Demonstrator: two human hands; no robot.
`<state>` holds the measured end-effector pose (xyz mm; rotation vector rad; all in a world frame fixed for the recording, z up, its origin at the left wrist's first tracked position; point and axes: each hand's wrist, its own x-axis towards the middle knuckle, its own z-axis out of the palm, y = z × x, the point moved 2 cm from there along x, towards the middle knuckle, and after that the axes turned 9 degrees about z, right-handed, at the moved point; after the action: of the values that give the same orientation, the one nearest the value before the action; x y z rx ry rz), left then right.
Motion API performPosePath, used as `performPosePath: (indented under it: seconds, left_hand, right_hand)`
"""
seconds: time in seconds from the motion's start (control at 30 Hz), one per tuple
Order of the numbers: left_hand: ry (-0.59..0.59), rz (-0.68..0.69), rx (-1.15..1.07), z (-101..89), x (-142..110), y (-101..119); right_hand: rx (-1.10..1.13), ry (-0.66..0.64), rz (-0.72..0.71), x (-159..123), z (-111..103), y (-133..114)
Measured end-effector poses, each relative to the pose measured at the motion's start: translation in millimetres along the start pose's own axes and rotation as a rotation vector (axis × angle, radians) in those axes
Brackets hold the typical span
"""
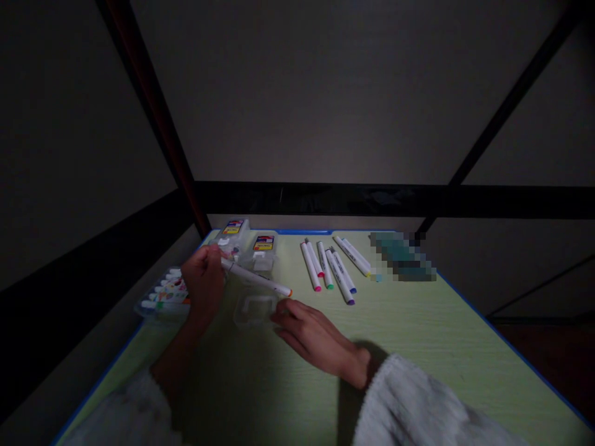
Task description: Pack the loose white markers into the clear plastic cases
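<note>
Over the pale green, blue-edged tabletop (432,334), the left hand (203,282) is up, its forearm rising steeply, fingers pinching a slim white marker with an orange end (256,277) that slants down to the right above a clear plastic case (238,317). And the right hand (313,339) reaches in low, back upward, fingers loosely bent beside the case; whether they're gripping it, no telling from here.

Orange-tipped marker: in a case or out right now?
Out. The left hand grips the orange-tipped marker by one end, and the rest shows with no case around it.
</note>
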<state>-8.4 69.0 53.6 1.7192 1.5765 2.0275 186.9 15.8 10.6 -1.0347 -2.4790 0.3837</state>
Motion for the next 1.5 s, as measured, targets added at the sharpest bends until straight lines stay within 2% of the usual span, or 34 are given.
performPosePath:
  seconds: [0.23,0.47,0.87,1.1,1.3,1.5]
  left_hand:
    - [-0.038,0.005,-0.042,2.9,-3,-2]
    - [-0.022,0.047,-0.017,0.8,-3,-1]
    - [-0.016,0.069,-0.025,-0.3,-4,-2]
    - [0.058,0.064,-0.014,-2.6,-7,-2]
    - [0.160,0.121,0.050,-5.0,-10,-7]
    - [0.122,0.245,0.180,-6.9,-16,-4]
  right_hand:
    - [0.002,0.004,-0.072,-1,4,2]
    - [-0.031,0.021,-0.043,-2,4,1]
    - [-0.159,0.038,-0.006,-4,-1,15]
    - [-0.164,0.035,-0.019,-5,-4,17]
    - [-0.142,0.024,-0.031,-5,-2,15]
    - [-0.121,0.026,-0.043,-5,-4,14]
